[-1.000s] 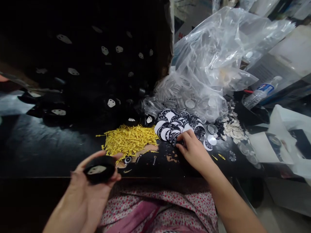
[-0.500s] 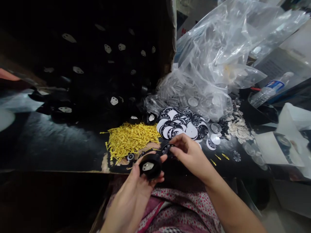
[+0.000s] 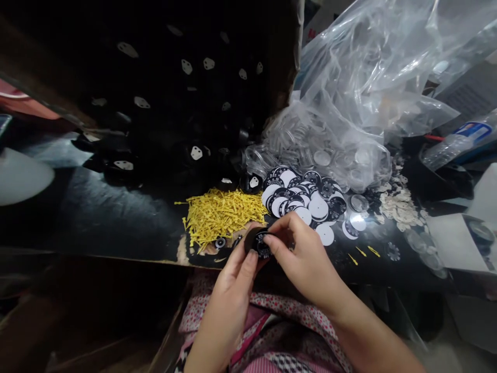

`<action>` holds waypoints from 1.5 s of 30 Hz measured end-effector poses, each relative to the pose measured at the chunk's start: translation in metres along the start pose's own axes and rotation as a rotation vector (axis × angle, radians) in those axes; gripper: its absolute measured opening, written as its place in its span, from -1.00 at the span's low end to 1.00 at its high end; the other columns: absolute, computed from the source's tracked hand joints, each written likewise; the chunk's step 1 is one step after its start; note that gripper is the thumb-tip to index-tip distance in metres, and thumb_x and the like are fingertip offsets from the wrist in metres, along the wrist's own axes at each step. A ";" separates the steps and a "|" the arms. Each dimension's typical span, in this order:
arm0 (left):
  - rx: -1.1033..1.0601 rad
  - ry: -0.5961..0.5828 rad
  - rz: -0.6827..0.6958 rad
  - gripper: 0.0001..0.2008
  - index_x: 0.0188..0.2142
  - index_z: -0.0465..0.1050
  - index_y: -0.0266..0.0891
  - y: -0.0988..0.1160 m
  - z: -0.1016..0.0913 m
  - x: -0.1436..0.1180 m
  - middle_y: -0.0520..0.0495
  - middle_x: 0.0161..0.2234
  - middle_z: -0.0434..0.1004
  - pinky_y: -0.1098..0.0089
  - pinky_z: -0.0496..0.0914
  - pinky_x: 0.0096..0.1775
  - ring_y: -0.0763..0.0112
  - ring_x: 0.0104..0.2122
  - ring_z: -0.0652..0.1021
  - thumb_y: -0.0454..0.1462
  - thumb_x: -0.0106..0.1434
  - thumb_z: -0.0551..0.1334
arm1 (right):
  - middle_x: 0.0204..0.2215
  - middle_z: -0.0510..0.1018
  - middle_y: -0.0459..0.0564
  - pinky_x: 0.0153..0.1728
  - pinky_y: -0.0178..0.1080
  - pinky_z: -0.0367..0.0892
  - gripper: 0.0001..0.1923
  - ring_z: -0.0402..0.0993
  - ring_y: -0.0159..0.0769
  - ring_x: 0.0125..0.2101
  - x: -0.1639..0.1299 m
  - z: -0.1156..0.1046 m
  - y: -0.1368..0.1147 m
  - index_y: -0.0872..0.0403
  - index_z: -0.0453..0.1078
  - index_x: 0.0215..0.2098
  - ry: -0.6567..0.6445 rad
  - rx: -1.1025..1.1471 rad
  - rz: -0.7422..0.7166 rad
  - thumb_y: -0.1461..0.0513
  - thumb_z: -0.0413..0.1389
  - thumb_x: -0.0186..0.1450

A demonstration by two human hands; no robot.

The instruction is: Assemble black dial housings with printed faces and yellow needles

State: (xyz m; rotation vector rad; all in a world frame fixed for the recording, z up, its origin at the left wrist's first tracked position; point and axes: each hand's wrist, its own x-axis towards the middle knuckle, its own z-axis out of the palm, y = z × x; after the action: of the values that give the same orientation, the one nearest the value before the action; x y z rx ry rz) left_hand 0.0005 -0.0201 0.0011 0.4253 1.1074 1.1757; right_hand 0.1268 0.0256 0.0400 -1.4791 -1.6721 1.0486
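Head camera, and the two hands have just come together! Half a second ago the black cup and the dial disc are apart; now the disc (image 3: 262,248) lies at the mouth of the cup (image 3: 250,239), numbers facing out, above the front edge of the table (image 3: 116,223). It looks as though the fitting step is under way, though whether the disc is fully seated I can't tell.

Left hand (image 3: 233,282) is curled round the cup, thumb up against its near side. Right hand (image 3: 303,248) is drawn in narrow, thumb and fingers pressing at the disc's right edge.

Now the count: one cup and one disc in hand. Just beyond, one heap of yellow pointers (image 3: 225,215), far too many to number, and one small ringed part (image 3: 220,242) at its near edge. One overlapping pile of dials (image 3: 318,207), more than a dozen. Off to the right, three loose spots of yellow slivers (image 3: 361,251), the last perhaps a pair. One plastic bag (image 3: 373,67), one bottle (image 3: 466,137).
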 end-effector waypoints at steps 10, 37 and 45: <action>0.203 -0.116 0.088 -0.64 0.06 0.51 0.09 -0.005 -0.016 0.004 0.06 0.17 0.46 0.29 0.23 0.23 0.23 0.22 0.37 -0.14 0.26 0.30 | -0.47 0.35 -0.19 -0.46 -0.34 0.24 -0.76 0.29 -0.42 -0.47 0.004 -0.009 0.016 0.03 0.20 -0.37 -0.199 0.253 0.202 0.16 0.21 0.22; -0.367 0.074 -0.246 -0.78 -0.12 0.52 -0.13 0.021 -0.026 0.003 -0.10 -0.02 0.61 0.07 0.50 0.00 0.13 -0.08 0.62 -0.28 0.22 0.29 | -0.40 0.53 -0.08 -0.22 -0.20 0.24 -0.94 0.42 -0.32 -0.38 0.021 0.014 0.002 0.07 0.36 -0.38 -0.216 -0.433 -0.194 0.30 0.11 0.28; -0.351 0.091 -0.088 -0.71 -0.03 0.52 -0.21 0.020 -0.018 0.001 -0.17 -0.02 0.61 0.19 0.46 0.07 0.13 0.04 0.56 -0.27 0.24 0.29 | -0.27 0.47 -0.02 -0.13 -0.16 0.27 -0.97 0.41 -0.24 -0.21 0.007 0.006 0.001 0.05 0.35 -0.30 -0.163 -0.271 -0.226 0.27 0.14 0.28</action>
State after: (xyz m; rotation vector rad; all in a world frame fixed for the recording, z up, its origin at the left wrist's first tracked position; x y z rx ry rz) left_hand -0.0251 -0.0160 0.0080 0.0513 0.9618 1.2905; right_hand 0.1214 0.0314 0.0363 -1.3545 -2.1104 0.8638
